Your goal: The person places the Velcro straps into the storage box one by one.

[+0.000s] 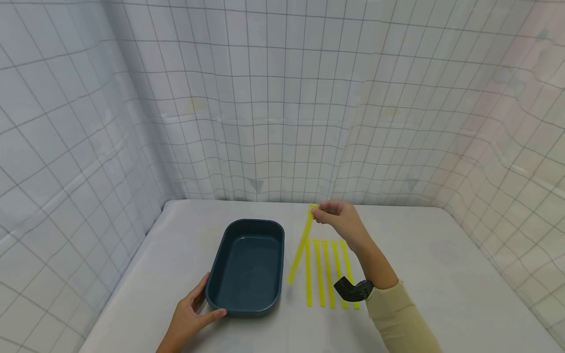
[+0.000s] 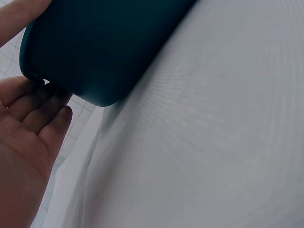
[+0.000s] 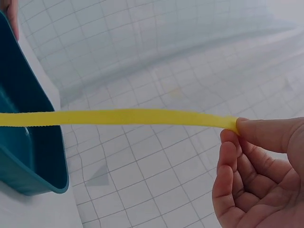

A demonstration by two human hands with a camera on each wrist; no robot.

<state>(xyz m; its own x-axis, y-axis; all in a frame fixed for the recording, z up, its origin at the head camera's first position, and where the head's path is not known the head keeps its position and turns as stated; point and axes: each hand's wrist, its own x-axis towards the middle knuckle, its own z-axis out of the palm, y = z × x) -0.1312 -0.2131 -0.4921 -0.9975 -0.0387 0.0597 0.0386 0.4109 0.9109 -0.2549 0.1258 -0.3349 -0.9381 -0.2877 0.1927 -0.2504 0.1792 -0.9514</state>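
A dark teal rectangular tray [image 1: 247, 312] with high walls and rounded corners sits on the white table. My left hand [image 1: 189, 314] grips its near left corner, the thumb at the near rim and the fingers along the left side. In the left wrist view, the fingertips [image 2: 61, 114] lie against the tray's outer wall [image 2: 95, 57]. My right hand [image 1: 342, 220] pinches one end of a yellow hook-and-loop strap [image 1: 300, 250] between thumb and fingers [image 3: 229, 142]. The strap hangs down toward the tray's right side. Several similar yellow straps [image 1: 320, 274] lie side by side under the right forearm.
White cloth with a dark grid [image 1: 287, 108] hangs behind the table and at both sides. The white table [image 1: 419, 274] runs back to this cloth. On the right wrist sits a black strapped device [image 1: 355, 290], above the near ends of the lying straps.
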